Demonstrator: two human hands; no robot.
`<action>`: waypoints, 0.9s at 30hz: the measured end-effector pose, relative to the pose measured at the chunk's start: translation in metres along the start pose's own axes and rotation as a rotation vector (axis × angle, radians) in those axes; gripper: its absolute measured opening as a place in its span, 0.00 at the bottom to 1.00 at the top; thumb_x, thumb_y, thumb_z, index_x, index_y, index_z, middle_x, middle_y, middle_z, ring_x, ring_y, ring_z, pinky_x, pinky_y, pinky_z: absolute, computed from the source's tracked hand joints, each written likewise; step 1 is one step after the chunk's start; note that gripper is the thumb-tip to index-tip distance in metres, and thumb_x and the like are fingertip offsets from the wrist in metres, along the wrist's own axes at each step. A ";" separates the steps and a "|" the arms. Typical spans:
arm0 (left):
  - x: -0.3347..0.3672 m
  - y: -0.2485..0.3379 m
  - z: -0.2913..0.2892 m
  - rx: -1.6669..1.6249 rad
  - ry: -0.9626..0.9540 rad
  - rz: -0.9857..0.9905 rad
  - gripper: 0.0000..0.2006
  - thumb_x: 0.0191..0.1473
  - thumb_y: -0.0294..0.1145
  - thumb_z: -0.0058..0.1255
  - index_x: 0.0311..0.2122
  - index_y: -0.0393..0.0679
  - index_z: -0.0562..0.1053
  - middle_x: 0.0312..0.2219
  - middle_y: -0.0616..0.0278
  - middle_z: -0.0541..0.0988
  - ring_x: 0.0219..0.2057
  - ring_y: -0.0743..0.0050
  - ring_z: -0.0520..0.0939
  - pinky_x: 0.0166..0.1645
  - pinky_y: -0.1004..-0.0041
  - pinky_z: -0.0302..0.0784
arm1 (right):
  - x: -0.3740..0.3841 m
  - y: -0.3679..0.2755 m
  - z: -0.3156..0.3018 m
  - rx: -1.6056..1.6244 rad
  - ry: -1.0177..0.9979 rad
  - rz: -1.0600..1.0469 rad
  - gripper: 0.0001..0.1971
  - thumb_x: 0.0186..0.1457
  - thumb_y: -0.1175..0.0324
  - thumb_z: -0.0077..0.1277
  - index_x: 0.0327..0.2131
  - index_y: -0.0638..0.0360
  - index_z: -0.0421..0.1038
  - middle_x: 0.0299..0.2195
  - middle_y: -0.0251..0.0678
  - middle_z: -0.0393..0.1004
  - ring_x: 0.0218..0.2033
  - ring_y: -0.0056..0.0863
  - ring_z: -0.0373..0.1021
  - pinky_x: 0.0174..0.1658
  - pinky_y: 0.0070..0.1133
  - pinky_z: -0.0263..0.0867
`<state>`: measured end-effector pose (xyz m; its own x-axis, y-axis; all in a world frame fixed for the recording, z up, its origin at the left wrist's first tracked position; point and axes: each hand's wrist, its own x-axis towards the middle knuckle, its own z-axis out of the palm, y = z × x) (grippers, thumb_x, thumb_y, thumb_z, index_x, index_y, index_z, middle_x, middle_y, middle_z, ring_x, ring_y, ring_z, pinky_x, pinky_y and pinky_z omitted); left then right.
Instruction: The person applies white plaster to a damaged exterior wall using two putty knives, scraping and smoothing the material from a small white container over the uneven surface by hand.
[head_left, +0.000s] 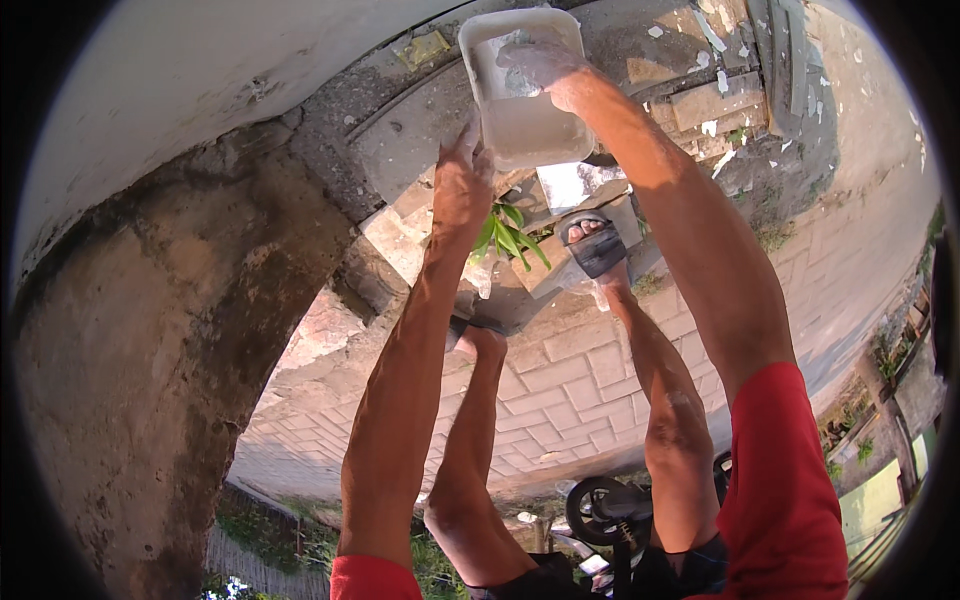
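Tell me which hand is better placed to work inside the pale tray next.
Probably the right hand: it reaches inside the pale tray. The left hand is at the tray's outer left side, so it seems better suited to steadying.

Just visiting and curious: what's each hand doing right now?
Left hand: against the pale tub, perhaps supporting it; grip unclear.
Right hand: inside the tub; grip also unclear.
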<state>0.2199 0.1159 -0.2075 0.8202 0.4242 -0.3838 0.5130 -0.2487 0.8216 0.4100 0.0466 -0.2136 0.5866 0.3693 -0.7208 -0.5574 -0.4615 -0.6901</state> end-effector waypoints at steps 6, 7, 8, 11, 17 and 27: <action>0.003 0.004 0.003 -0.022 0.049 -0.044 0.26 0.57 0.21 0.49 0.62 0.38 0.63 0.53 0.40 0.71 0.51 0.48 0.77 0.55 0.65 0.73 | -0.028 0.013 -0.028 0.083 0.007 0.036 0.12 0.55 0.65 0.57 0.42 0.58 0.76 0.43 0.33 0.76 0.48 0.25 0.69 0.49 0.29 0.65; 0.002 0.010 0.004 -0.037 0.000 -0.103 0.27 0.58 0.21 0.48 0.63 0.38 0.62 0.52 0.41 0.71 0.50 0.49 0.78 0.53 0.65 0.74 | -0.033 0.022 -0.035 0.216 0.021 -0.009 0.11 0.55 0.65 0.58 0.40 0.59 0.77 0.41 0.32 0.77 0.46 0.24 0.71 0.47 0.28 0.67; 0.000 0.016 0.003 -0.050 -0.047 -0.161 0.28 0.58 0.21 0.48 0.64 0.39 0.60 0.52 0.41 0.71 0.49 0.51 0.79 0.52 0.66 0.75 | -0.039 0.030 -0.042 0.214 0.027 -0.006 0.11 0.55 0.65 0.58 0.40 0.59 0.77 0.41 0.32 0.77 0.46 0.24 0.71 0.47 0.28 0.67; -0.027 0.026 -0.015 -0.163 0.103 -0.214 0.29 0.60 0.21 0.46 0.66 0.40 0.56 0.50 0.43 0.72 0.48 0.55 0.79 0.49 0.66 0.76 | -0.064 0.034 -0.046 0.592 -0.114 -0.183 0.11 0.54 0.65 0.59 0.40 0.57 0.76 0.38 0.29 0.78 0.40 0.22 0.74 0.42 0.26 0.69; -0.211 0.034 -0.079 -0.224 0.019 -0.391 0.23 0.62 0.23 0.43 0.63 0.38 0.61 0.45 0.51 0.74 0.45 0.65 0.79 0.49 0.71 0.75 | -0.168 0.018 -0.016 0.953 -0.242 0.144 0.11 0.54 0.67 0.58 0.41 0.53 0.74 0.39 0.31 0.78 0.42 0.26 0.74 0.40 0.31 0.70; -0.445 0.093 -0.137 0.501 -0.252 -0.428 0.20 0.54 0.32 0.51 0.53 0.41 0.72 0.49 0.50 0.75 0.53 0.51 0.74 0.60 0.55 0.64 | -0.139 -0.006 0.221 1.339 -0.091 0.162 0.12 0.55 0.73 0.55 0.43 0.59 0.68 0.41 0.35 0.74 0.42 0.30 0.73 0.46 0.32 0.73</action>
<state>-0.1317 0.0234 0.0976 0.5232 0.3749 -0.7653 0.8086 -0.5020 0.3068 0.2019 0.1768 -0.1237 0.4488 0.4618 -0.7650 -0.7866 0.6104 -0.0930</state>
